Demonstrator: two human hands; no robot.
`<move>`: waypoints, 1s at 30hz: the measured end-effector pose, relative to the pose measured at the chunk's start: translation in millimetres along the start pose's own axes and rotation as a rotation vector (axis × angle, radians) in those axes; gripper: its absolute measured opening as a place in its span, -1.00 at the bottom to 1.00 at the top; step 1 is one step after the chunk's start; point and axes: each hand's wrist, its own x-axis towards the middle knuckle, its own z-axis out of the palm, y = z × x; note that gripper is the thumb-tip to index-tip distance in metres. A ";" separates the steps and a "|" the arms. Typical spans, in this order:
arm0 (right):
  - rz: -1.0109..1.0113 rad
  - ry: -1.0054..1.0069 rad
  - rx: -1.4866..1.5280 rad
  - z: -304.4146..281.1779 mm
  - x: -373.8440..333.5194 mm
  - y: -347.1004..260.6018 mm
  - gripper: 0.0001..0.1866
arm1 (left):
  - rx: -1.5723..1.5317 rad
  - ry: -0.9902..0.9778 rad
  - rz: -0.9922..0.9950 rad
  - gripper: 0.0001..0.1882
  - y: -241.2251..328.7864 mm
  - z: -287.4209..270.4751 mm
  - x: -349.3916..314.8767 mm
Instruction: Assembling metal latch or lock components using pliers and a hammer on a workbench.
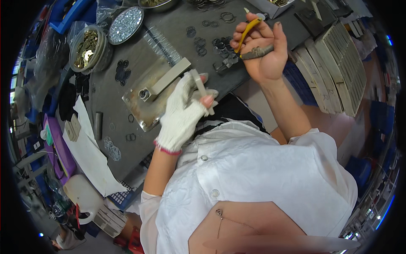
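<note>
My left hand (179,111) wears a white knitted glove with a pink cuff. Its fingers are closed on a pale, narrow flat bar (197,83) above the near edge of the bench. On the right, my bare right hand (267,63) is turned palm up and holds pliers (248,34) with one yellow handle and one grey, wrapped-looking handle. The jaws are hard to make out. Beside the left hand lies a metal fixture plate (146,103) carrying a raised grey bar (171,77) with a small round part at its end. Dark rings (222,44) lie near my right hand.
A tub of brass-coloured parts (87,50) and a metal dish of shiny pieces (126,25) stand at the far left. Black rings (122,72) and thin pale rings (112,149) lie on the grey bench. Stacked pale trays (338,67) stand at right; white paper (91,152) hangs left.
</note>
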 end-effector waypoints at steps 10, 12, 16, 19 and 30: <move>0.026 -0.344 -0.555 29.5 26.0 26.2 -0.54 | -0.290 0.246 0.183 0.03 5.9 -22.9 -52.1; 0.033 -0.390 -0.608 27.6 28.9 29.4 -0.55 | -0.327 0.252 0.198 0.00 2.1 -25.3 -56.3; 0.111 -0.372 -0.577 28.2 29.1 31.3 -0.58 | -0.416 0.247 0.231 -0.07 0.7 -27.0 -54.2; 0.106 -0.326 -0.565 32.4 25.4 34.4 -0.58 | -0.441 0.236 0.250 -0.13 4.5 -21.7 -44.0; 0.123 -0.215 0.093 82.5 21.6 34.6 -0.61 | -0.439 0.218 0.337 -0.21 3.6 -21.3 -35.4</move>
